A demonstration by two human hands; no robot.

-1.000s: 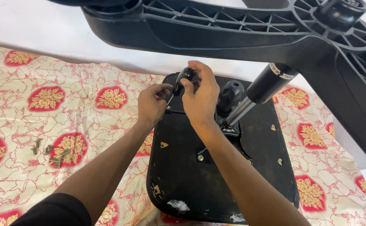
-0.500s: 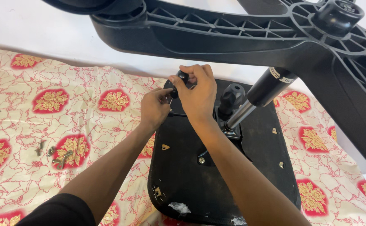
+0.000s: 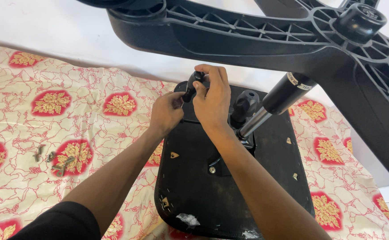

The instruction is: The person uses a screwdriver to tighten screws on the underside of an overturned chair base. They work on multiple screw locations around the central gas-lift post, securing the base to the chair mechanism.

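Red-and-gold patterned bedding is spread under an upturned black chair seat (its star base overhead). At the seat's far edge a black lever knob is gripped by the right hand; the left hand pinches just below it. Loose screws lie well apart.

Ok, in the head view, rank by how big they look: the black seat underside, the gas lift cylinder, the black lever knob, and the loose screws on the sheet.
1. Seat underside
2. Gas lift cylinder
3. Lever knob, held by both hands
4. Loose screws, each smallest, though farther off
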